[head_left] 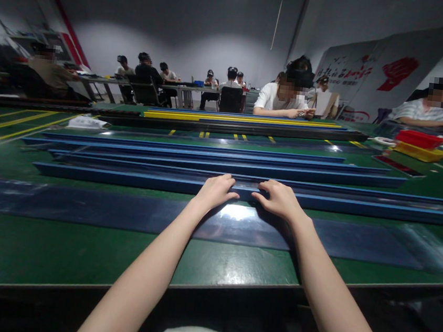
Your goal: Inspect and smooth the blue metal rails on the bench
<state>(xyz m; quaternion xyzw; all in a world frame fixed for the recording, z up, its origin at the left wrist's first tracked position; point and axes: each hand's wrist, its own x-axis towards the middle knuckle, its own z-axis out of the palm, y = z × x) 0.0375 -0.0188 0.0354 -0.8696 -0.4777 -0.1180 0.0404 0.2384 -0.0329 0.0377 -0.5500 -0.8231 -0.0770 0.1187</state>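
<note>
My left hand grips the nearest long blue plastic channel strip near its middle, thumb on the near side and fingers over the far edge. A short gap to the right, my right hand holds the same strip in a matching grip. The strip lies lengthwise across the table, and its right end runs to the edge of the view. Between my forearms and beyond them stretches a flat, shiny transparent strip. Just past my hands lie several more blue channel strips, roughly parallel.
The green table has its near edge below my forearms. Farther back are yellow strips, black strips and a white packet. At right lie a dark red-edged phone-like slab and red and yellow trays. People sit beyond.
</note>
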